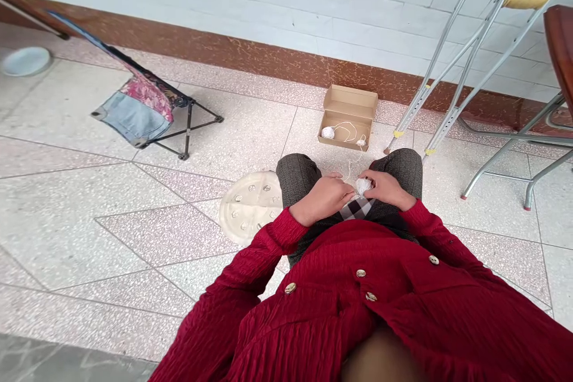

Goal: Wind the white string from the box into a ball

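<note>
Over my lap, my right hand [387,189] is closed around a small bundle of white yarn [363,185]. Close beside it, my left hand [326,197] has its fingers pinched at the near side of the yarn; the exact grip is partly hidden. A thin white strand [350,168] runs up from between my hands toward an open cardboard box [344,142] on the floor past my knees. Inside that box lie a white yarn ball [327,132] at the left and a smaller white tuft [360,142] at the right, with loose yarn looping between them.
A round beige mat [235,206] lies left of my legs. Farther left stands a folding chair [147,113], with a pale basin [27,61] beyond. Metal crutches [465,65] lean against the wall at right, near a metal-legged chair [505,158].
</note>
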Tool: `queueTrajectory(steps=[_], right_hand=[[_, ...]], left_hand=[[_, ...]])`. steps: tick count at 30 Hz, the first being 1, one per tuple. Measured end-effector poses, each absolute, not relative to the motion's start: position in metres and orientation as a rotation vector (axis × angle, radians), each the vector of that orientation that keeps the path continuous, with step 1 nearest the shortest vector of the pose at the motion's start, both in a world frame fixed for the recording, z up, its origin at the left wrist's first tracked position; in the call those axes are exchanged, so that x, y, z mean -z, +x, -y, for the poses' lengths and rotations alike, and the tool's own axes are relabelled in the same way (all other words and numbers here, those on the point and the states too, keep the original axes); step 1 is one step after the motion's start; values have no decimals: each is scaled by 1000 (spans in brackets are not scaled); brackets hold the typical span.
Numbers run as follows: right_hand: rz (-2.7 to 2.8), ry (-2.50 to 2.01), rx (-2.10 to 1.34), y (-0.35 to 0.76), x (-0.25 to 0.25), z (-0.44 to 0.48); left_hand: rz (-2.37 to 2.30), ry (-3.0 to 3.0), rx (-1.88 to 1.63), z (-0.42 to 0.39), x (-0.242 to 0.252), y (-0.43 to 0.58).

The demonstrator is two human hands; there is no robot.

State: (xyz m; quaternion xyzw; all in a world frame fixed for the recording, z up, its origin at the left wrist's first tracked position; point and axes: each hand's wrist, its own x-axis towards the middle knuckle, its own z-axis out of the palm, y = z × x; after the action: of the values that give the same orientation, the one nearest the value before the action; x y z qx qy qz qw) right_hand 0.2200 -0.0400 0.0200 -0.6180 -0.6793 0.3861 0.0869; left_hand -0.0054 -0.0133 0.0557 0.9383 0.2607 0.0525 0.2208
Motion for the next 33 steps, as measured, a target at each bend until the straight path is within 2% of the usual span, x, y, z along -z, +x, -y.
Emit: queueTrajectory(steps=[3,8,13,16,19,25,29,33], right_hand=[[2177,-2048,-694,223,-39,32],[2299,-2000,-628,218,-43,33],[2214,-1845,-937,216,-31,43],[1984,-1497,-1361,213,-35,47],[1518,-1198,-1749,214,-50,52],[820,-1068,-1802,222,-77,60],[734,-1110,-1590,227,-79,47],[1027,-1448,-980,237,-65,25]], left_hand=[[-740,2582,-14,11,-54,-2],[-753,2430,-85,-2,-55,-10],[-726,2289,-274,-17,-74,-18],[-741,2262,-329,-28,-82,-19],[-729,2122,-337,-35,-80,-20],[-806,1743,-468,-29,-49,-11],[-759,1653,-427,-6,-37,7],[-696,1685,-346,18,-41,15]])
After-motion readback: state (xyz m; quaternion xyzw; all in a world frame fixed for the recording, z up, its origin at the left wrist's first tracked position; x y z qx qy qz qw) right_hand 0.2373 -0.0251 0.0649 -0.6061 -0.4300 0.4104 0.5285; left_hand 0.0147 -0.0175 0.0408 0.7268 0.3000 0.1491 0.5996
